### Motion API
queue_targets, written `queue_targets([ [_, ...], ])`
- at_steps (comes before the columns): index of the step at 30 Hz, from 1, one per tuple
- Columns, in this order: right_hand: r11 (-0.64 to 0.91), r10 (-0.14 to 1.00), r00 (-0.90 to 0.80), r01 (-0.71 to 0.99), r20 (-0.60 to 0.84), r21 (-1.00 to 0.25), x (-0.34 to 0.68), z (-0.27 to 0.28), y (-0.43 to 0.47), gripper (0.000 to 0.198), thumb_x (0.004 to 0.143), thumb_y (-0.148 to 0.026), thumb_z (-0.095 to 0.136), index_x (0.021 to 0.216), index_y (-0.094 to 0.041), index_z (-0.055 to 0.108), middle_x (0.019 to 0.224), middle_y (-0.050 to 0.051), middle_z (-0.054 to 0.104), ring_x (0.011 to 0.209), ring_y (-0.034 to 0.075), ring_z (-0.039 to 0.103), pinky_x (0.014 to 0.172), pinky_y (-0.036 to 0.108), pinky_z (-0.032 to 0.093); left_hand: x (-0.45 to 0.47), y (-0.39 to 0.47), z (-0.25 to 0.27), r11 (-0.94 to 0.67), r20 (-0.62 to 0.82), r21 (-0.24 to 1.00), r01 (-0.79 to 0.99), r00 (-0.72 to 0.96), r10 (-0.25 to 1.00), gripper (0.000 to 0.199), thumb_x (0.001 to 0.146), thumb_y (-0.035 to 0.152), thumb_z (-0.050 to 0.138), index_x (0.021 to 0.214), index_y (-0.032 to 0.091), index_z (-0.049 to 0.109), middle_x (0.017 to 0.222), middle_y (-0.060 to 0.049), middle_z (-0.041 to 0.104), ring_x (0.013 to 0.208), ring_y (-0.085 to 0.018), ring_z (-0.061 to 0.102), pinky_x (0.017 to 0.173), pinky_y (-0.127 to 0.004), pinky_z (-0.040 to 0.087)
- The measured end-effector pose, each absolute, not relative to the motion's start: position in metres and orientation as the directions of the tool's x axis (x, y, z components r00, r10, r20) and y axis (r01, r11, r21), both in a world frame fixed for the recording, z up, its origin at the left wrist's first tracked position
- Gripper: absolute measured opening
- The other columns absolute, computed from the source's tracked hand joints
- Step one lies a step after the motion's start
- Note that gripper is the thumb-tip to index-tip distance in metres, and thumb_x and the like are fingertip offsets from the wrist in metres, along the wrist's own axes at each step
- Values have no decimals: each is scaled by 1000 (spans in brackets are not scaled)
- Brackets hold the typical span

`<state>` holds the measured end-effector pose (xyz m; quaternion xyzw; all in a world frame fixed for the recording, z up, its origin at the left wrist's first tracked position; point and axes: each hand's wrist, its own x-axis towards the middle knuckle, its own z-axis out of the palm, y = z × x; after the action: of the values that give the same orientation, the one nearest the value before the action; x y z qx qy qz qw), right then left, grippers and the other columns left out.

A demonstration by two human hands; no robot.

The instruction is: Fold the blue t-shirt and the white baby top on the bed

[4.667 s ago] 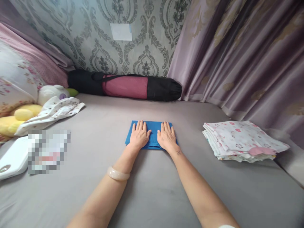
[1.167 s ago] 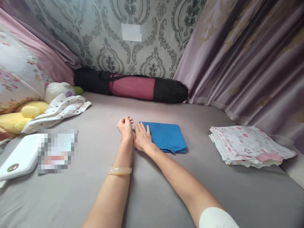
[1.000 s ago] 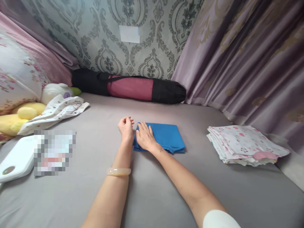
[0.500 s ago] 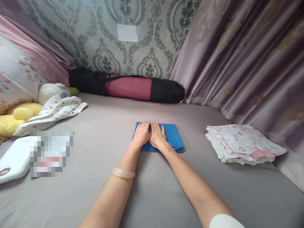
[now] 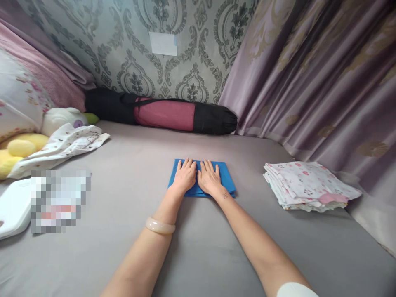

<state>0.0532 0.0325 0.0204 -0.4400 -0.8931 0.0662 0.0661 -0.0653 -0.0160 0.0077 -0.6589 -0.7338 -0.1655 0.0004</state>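
A folded blue cloth [image 5: 228, 181] lies flat on the grey bed sheet [image 5: 123, 198] in front of me. My left hand [image 5: 185, 176] rests palm down on its left half, fingers stretched forward. On the cloth's right half lies my right hand [image 5: 209, 177], also flat, with its fingers spread. A narrow strip of blue shows between the two hands. Both palms touch the cloth from above, and neither hand grips it. A pale bangle [image 5: 160, 225] circles my left forearm.
To the right is a stack of folded printed cloths [image 5: 309, 181]. A black and red long bag [image 5: 163, 114] lies along the wall. At left are plush toys [image 5: 27, 146], a dotted white cloth [image 5: 71, 144], a white device [image 5: 15, 206] and a blurred-out flat item [image 5: 62, 202].
My hands have slid apart on the blue cloth, the right one moving rightward and the left one slightly leftward. The whole view has shifted a little.
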Motion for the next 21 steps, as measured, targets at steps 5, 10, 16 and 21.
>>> queue_targets([
  [5,594,800,-598,782,43,-188,53,18,33,56,97,-29,25,148,-7,33,157,14,27,146,25,16,117,51,8,-58,-16,10,82,181,221,972,-124,976,44,95,22,31,135,10,47,148,-19,43,141,-31,32,114,-52,24],
  [10,596,799,-601,781,38,-188,53,19,32,56,97,-30,24,148,-7,33,158,13,24,146,24,15,117,49,8,-60,-16,8,77,188,226,971,-121,975,43,95,22,32,134,15,48,147,-16,44,140,-30,35,113,-52,26],
  [16,596,800,-599,786,34,-165,68,24,35,56,98,-31,24,149,-9,32,158,12,24,147,23,15,118,47,9,-60,-15,3,68,219,207,976,-114,969,43,96,25,32,135,16,48,146,-16,46,139,-30,36,113,-53,26],
  [21,560,828,-558,819,53,-123,80,20,40,56,98,-31,24,149,-7,32,157,14,24,146,25,17,117,49,9,-59,-14,2,73,215,188,979,-113,970,46,97,27,29,136,12,48,147,-18,44,139,-32,35,114,-53,24],
])
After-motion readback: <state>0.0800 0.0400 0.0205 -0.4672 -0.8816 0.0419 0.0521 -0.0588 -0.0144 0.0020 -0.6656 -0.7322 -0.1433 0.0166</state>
